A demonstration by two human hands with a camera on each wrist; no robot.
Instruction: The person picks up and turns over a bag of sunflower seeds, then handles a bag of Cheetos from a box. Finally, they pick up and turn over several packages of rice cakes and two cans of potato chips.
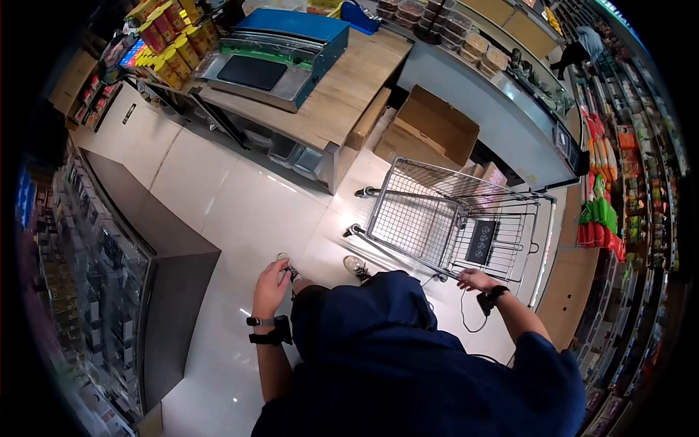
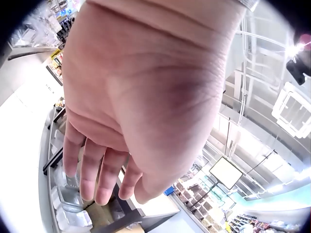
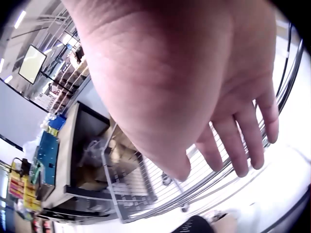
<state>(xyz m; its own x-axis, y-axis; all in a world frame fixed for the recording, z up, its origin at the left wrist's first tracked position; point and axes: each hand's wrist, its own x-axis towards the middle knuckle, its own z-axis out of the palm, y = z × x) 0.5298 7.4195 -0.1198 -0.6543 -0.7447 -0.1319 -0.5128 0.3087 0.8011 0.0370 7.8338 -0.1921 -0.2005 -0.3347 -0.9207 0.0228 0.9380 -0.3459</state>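
1. Fingers (image 2: pixel 109 177) of the left hand (image 1: pixel 271 285) relaxed and slightly bent, with narrow gaps between; nothing visibly held. Looks slack simply for want of a load. Hangs near and left, with forearm reaching forward.
2. Fingers (image 3: pixel 232 150) of the right hand (image 1: pixel 477 280) nearly straight, parted a little; nothing visibly gripped. Hovers by the near side of the cart, probably to have the rail within easy reach; cannot tell whether touching. Slants forward and left from an elbow held out to the side.
3. Shopping cart (image 1: pixel 411 218) upright on its wheels, near and right, lying crosswise; probably set so to bring its long side alongside the body. Dark panel (image 1: pixel 481 242) towards the right end, likely turned up for reading.
4. Beyond the cart, an open cardboard box (image 1: pixel 437 124), probably tucked beside the wooden table (image 1: pixel 349 80) to spare walking room.
5. Farther left, a blue-topped machine (image 1: pixel 291 44) on that table, likely raised for working height. Far right of it, clear tubs (image 1: pixel 477 45), presumably stacked to save counter space.
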